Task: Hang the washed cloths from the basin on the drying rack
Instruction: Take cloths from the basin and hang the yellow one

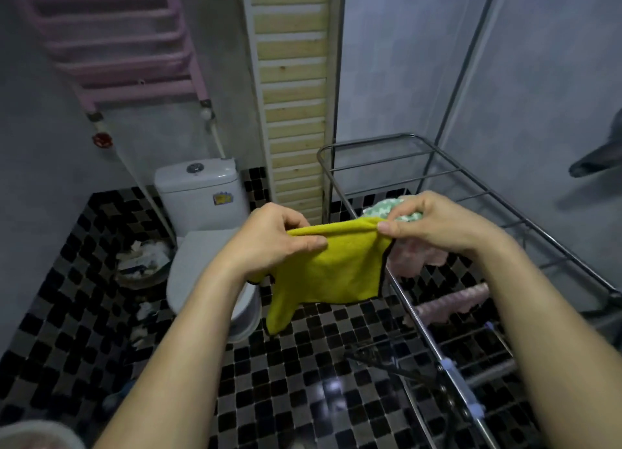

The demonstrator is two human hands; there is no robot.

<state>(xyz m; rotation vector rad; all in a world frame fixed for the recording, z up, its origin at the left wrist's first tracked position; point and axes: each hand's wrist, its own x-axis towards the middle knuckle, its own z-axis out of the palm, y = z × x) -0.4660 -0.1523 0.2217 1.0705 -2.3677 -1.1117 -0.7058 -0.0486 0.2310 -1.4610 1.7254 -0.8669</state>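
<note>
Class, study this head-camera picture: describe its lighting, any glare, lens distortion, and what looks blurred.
Head view: dim light, no hard shadows; a white glare patch on the glossy floor tiles; wide-angle bending curves the drying rack rails; the yellow cloth, pinched by the left hand and right hand, is sharp; the basin at the bottom-left corner is blurred.

Dim bathroom: grey walls [404,61], black-and-grey mosaic floor [303,381], white toilet [202,196], pink wall radiator [117,45], slatted wooden panel [291,78].

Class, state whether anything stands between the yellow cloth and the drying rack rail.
Nothing visible does. The left hand and right hand pinch the yellow cloth beside the drying rack; a green cloth and pink cloths hang there.
</note>
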